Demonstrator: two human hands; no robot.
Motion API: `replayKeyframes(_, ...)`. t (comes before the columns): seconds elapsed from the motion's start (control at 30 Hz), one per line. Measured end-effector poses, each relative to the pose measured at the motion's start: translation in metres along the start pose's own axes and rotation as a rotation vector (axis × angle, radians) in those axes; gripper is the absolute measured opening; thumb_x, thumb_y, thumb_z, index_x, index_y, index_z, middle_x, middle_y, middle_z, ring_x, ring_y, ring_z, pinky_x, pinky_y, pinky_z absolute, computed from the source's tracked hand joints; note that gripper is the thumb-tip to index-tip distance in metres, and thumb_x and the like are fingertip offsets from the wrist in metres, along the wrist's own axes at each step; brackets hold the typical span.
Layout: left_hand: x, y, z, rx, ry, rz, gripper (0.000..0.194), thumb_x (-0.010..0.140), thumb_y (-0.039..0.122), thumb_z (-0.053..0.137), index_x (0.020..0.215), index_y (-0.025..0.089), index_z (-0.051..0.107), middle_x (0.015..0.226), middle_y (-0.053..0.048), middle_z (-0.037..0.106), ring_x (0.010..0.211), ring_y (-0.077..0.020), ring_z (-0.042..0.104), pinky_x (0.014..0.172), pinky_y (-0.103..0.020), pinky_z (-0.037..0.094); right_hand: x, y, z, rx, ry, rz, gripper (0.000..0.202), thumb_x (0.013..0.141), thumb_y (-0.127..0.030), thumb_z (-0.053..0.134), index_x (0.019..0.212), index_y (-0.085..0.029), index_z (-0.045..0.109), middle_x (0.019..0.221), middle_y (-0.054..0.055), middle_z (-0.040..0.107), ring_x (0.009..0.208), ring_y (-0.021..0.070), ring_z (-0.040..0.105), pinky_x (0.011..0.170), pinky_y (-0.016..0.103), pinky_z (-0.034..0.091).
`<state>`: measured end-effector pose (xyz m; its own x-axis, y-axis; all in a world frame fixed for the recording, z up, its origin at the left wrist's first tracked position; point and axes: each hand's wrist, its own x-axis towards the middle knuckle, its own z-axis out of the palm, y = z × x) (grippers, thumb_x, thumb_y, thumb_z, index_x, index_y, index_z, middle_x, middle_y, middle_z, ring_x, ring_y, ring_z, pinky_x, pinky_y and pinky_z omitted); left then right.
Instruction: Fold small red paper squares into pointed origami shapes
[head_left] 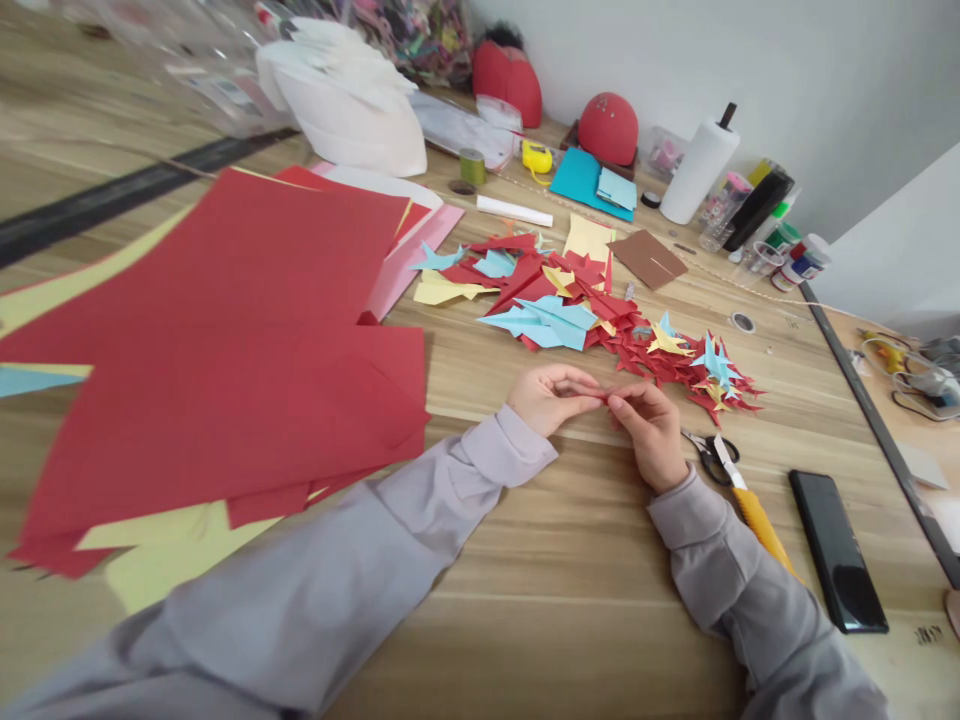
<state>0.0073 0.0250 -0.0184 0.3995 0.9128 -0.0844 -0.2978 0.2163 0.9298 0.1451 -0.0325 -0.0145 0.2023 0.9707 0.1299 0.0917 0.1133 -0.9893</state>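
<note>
My left hand [559, 394] and my right hand [647, 428] meet over the table, both closed in a pinch. Between the fingertips shows a small piece of red paper [604, 397], mostly hidden by the fingers. Just beyond lies a heap of folded paper shapes, among them a light blue paper plane [544, 320] and a small yellow folded piece [670, 341]. Many small red folded pieces [649, 362] make up its right end. Left of my hands spreads a stack of large red paper sheets [247, 330], with yellow sheets showing underneath.
Right of my right hand lie scissors [707, 450], a yellow-handled utility knife [761, 520] and a black phone [838, 550]. Toward the wall stand a yellow tape measure [537, 157], a blue paper stack [589, 183], a white roll [699, 170] and several bottles.
</note>
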Motion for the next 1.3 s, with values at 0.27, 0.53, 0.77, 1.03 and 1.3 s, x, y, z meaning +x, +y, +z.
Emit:
replayKeyframes(0.27,-0.0001,0.0002,-0.0007,0.064,-0.021,0.019,0.031,0.045,0.023,0.079,0.071,0.013,0.065,0.065,-0.005,0.07,0.068,-0.0186,0.066,0.073,-0.033,0.053,0.0003,0.0003,-0.0008,-0.007,-0.065,0.001,0.012,0.072,-0.031,0.065,0.072,-0.019,0.062,0.08,0.002,0.064,0.061,0.0114,0.05,0.053,0.024,0.039)
replayKeyframes(0.53,0.0008,0.0002,-0.0014,0.022,-0.079,0.021,0.029,0.051,0.026,0.077,0.076,0.013,0.068,0.072,-0.006,0.072,0.074,-0.0193,0.067,0.078,-0.034,0.053,0.001,-0.0001,-0.0006,-0.013,0.01,0.025,0.017,0.074,-0.036,0.063,0.071,-0.019,0.059,0.058,-0.004,0.052,0.05,0.0087,0.043,0.048,0.022,0.036)
replayKeyframes(0.77,0.0004,0.0011,-0.0008,0.016,-0.036,0.018,0.03,0.054,0.027,0.075,0.079,0.013,0.068,0.076,-0.008,0.072,0.077,-0.0208,0.067,0.078,-0.034,0.052,0.0018,0.0001,-0.0002,-0.001,0.132,0.044,0.023,0.071,-0.04,0.064,0.071,-0.018,0.058,0.05,-0.006,0.047,0.042,0.0072,0.039,0.041,0.021,0.029)
replayKeyframes(1.03,-0.0011,0.0047,0.0007,0.098,0.067,0.027,0.026,0.05,0.023,0.076,0.073,0.013,0.068,0.063,-0.004,0.07,0.062,-0.0162,0.064,0.065,-0.029,0.052,0.0029,0.0012,-0.0004,0.053,0.111,0.082,0.024,0.066,-0.038,0.069,0.073,-0.018,0.058,0.054,-0.005,0.052,0.04,0.006,0.038,0.038,0.02,0.027)
replayKeyframes(1.3,0.0008,0.0019,0.0006,-0.002,-0.022,-0.027,0.031,0.048,0.027,0.078,0.074,0.013,0.069,0.063,-0.004,0.07,0.059,-0.0153,0.064,0.061,-0.028,0.054,0.0017,-0.0028,0.0005,0.029,0.096,0.11,0.027,0.069,-0.043,0.065,0.066,-0.017,0.058,0.047,-0.006,0.046,0.038,0.0056,0.033,0.037,0.021,0.023)
